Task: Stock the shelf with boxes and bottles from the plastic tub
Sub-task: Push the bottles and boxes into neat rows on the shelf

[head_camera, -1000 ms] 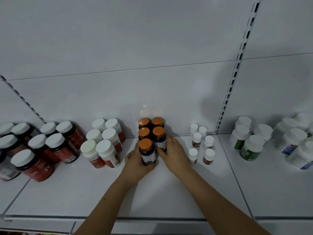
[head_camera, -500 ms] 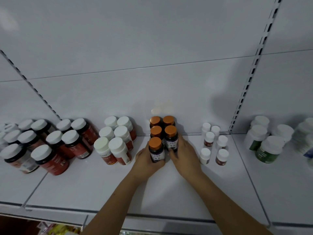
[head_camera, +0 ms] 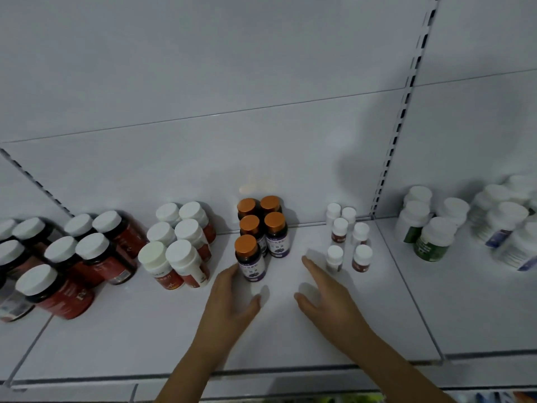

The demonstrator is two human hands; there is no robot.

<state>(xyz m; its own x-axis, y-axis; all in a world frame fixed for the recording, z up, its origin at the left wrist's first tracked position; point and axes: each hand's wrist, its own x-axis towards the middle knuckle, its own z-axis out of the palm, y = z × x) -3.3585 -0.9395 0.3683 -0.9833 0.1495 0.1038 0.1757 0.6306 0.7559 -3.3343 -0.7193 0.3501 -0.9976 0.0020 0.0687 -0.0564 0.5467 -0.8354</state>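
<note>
Several dark bottles with orange caps (head_camera: pixel 263 228) stand in two rows at the middle of the white shelf (head_camera: pixel 290 338). The front one (head_camera: pixel 250 258) stands alone in the left row. My left hand (head_camera: pixel 229 303) hovers just in front and left of it, fingers spread, holding nothing. My right hand (head_camera: pixel 328 298) is to the right of the bottles, fingers straight and apart from them, also empty. The plastic tub is out of view.
Red bottles with white caps (head_camera: pixel 87 257) crowd the left. White-capped bottles (head_camera: pixel 177 248) stand beside the orange-capped group. Small white vials (head_camera: pixel 347 237) sit to the right, and green-labelled and blue-labelled white bottles (head_camera: pixel 430 228) lie beyond the slotted upright (head_camera: pixel 389 158).
Both hands have let go of the orange-capped bottles and drawn back toward me, fingers now spread. The bottles stay where they stood. The view has shifted slightly left.
</note>
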